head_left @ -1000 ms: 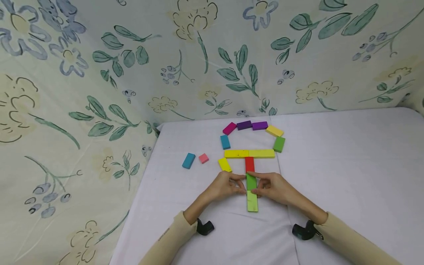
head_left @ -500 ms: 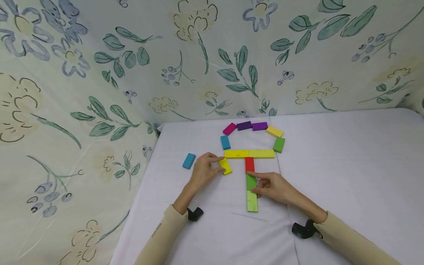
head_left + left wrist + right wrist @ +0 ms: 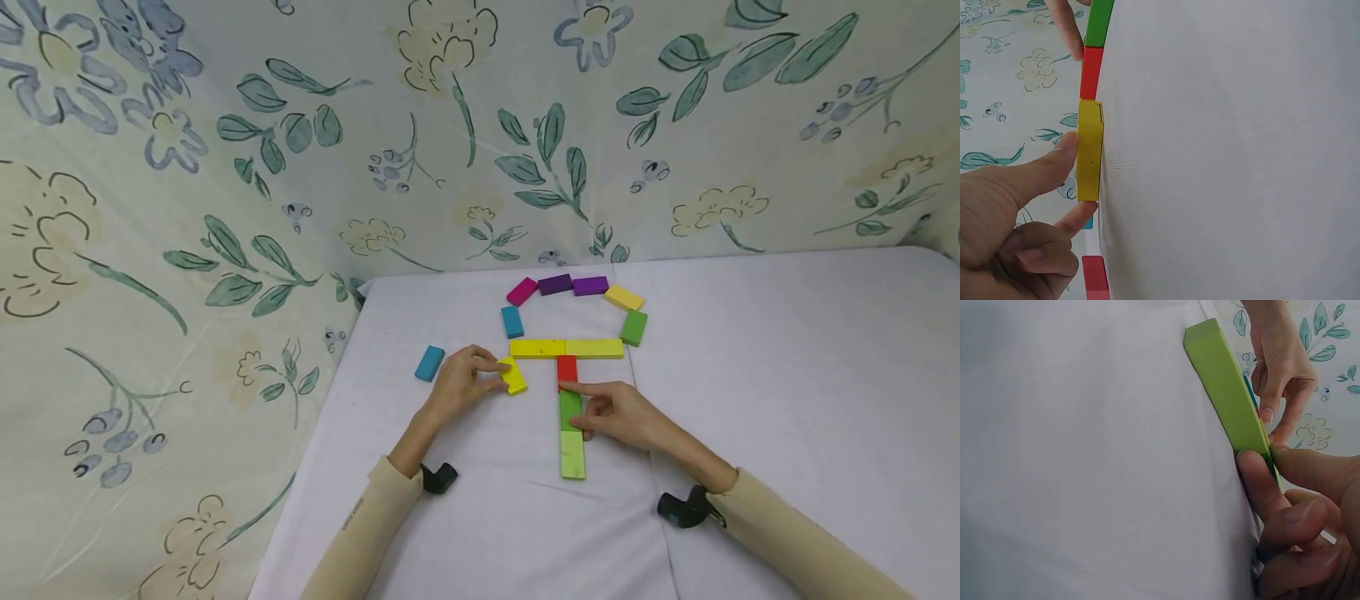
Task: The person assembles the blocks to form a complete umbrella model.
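Note:
In the head view, my left hand [image 3: 462, 383] pinches a small slanted yellow block [image 3: 514, 376] between thumb and fingertip. The left wrist view shows the thumb against one side of that yellow block [image 3: 1089, 153] and a fingertip at its lower end. My right hand [image 3: 622, 414] is at a green block [image 3: 570, 406], index finger reaching to the red block [image 3: 566, 368] and thumb at the nearer end. In the right wrist view, thumb and a curled finger touch the blocks where green meets a light green block [image 3: 1222, 384].
Two long yellow blocks [image 3: 537, 349] lie end to end above the red one. An arch of coloured blocks, including a purple block [image 3: 591, 286], rises behind them. Leftward lies a loose blue block [image 3: 430, 363]. A pink block [image 3: 1095, 275] shows in the left wrist view.
My left hand has gone from the green block up and left to the slanted yellow block. My right hand stays at the green block, shifted slightly away from me.

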A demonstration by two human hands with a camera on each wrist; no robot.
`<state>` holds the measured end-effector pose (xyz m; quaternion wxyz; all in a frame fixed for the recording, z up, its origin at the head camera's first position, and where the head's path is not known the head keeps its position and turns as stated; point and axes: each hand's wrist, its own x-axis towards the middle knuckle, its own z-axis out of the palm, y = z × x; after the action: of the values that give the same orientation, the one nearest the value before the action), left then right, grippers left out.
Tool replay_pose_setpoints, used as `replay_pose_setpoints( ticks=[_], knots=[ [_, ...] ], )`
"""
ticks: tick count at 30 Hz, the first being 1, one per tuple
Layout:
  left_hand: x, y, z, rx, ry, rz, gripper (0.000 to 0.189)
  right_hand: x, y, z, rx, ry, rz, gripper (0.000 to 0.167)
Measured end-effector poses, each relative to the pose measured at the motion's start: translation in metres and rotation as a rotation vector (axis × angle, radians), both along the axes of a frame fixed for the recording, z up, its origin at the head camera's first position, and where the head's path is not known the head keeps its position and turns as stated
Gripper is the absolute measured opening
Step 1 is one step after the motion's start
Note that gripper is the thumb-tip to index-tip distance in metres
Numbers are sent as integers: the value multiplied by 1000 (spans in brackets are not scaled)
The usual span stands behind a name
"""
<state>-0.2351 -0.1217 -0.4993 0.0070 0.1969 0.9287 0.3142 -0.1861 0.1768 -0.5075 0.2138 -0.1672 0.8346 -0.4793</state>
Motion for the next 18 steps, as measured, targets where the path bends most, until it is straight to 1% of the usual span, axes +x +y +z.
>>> replay_pose_setpoints(
  ticks=[5, 10, 14, 18],
  knots=[
    [0, 1, 1, -22, -12, 5, 29, -1, 0, 0, 2, -26, -5, 66],
    [1, 2, 2, -34, -14, -6, 29, -1, 0, 0, 1, -25, 4, 66],
    [1, 2, 2, -41, -29, -25, 30, -1, 0, 1, -3, -33, 12, 66],
    [-3, 1, 1, -63, -57, -68, 31, -2, 0, 3, -5, -44, 16, 67]
  ],
)
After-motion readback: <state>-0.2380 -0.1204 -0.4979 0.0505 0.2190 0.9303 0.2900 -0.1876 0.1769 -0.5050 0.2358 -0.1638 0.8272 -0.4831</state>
